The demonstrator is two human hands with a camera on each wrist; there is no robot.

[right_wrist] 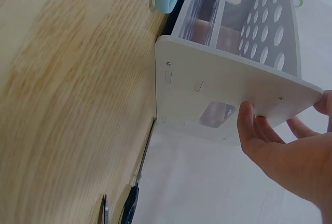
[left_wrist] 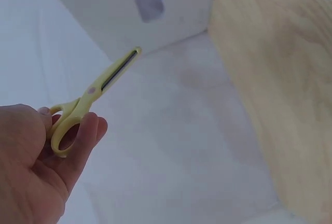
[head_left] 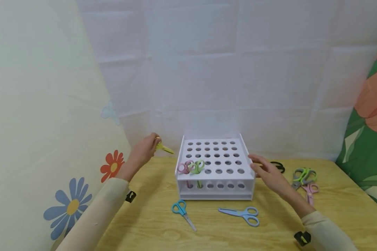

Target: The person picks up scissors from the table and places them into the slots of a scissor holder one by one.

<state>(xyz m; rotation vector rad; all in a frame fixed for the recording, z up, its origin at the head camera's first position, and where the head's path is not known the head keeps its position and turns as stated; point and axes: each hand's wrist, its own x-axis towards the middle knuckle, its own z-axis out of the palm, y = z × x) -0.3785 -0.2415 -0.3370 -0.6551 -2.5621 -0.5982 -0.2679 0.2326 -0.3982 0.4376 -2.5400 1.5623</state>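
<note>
My left hand (head_left: 146, 148) pinches yellow scissors (left_wrist: 88, 92) by the handle loops, in the air left of a white rack (head_left: 213, 196). Their blades are together and point toward the rack. The rack has rows of round holes in its top. Pink-handled scissors (head_left: 183, 168) and green-handled scissors (head_left: 197, 167) stand in holes at its front left, handles up. My right hand (head_left: 270, 176) touches the rack's right side panel (right_wrist: 192, 73), fingertips against the outer face and near the upper edge.
Before the rack lie teal-handled scissors (head_left: 180, 208) and light blue scissors (head_left: 243, 213). On the right are black-handled scissors (head_left: 280, 168), green-and-grey scissors (head_left: 301, 177) and pink scissors (head_left: 311, 191). A white cloth (head_left: 207, 69) hangs behind the wooden table (head_left: 144, 219).
</note>
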